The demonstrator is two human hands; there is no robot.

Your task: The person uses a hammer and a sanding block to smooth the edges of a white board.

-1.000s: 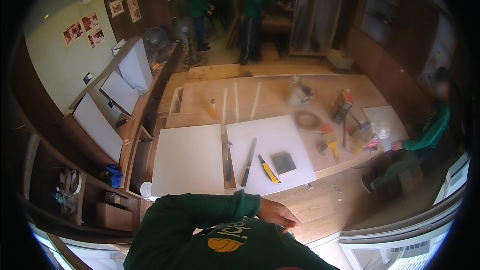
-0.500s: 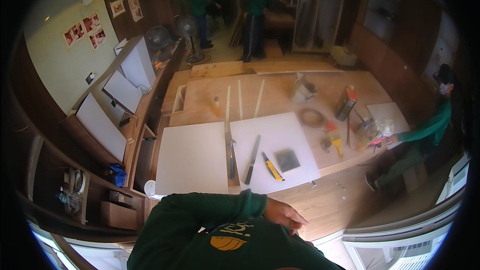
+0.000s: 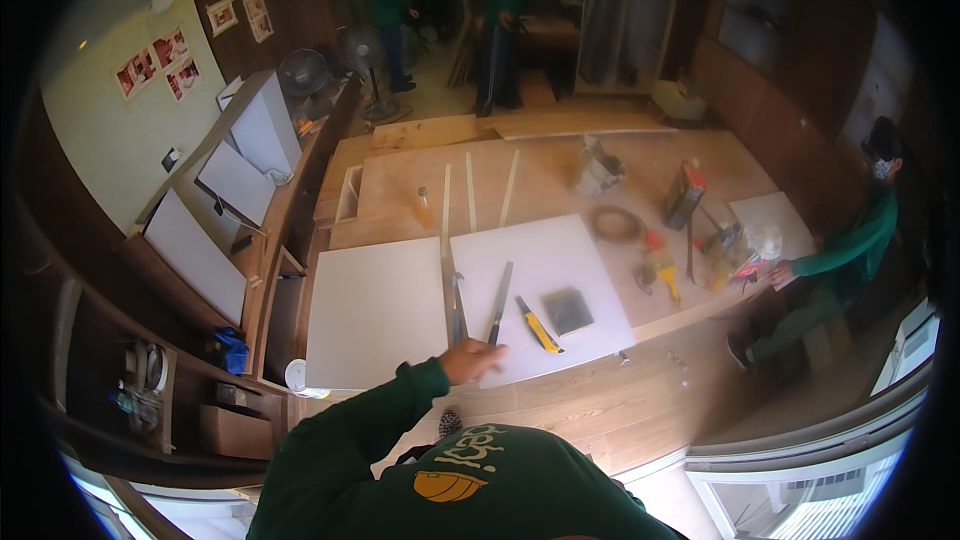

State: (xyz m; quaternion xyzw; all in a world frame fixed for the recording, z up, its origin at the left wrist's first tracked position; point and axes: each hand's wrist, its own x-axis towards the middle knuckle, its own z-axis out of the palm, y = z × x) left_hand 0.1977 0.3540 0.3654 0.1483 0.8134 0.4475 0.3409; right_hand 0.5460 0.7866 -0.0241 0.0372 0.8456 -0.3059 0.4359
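Observation:
My left hand (image 3: pixel 472 362) reaches over the near edge of the right white panel (image 3: pixel 560 250), its fingers stretched out and slightly blurred, nothing visible in them. Just beyond the fingertips lies a long, flat, dark tool like a file (image 3: pixel 502 302); whether I touch its near end is unclear. A slim dark-handled tool (image 3: pixel 459 308) lies along the gap beside the left white panel (image 3: pixel 375 310). Farther right on the same panel are a yellow-and-black utility knife (image 3: pixel 539 326) and a dark square block (image 3: pixel 569 311). My right hand is out of sight.
A large wooden worktable (image 3: pixel 400 195) carries wood strips (image 3: pixel 471 190), a bucket (image 3: pixel 598 168), a brown ring-shaped coil (image 3: pixel 615 224), a tin (image 3: pixel 686 192) and a yellow-handled brush (image 3: pixel 664 272). A co-worker (image 3: pixel 868 210) stands at the right edge. Two people and fans are behind.
My left hand has swung from in front of my chest out to the left and forward, over the panel's near edge. The view has shifted slightly; the tools lie as before.

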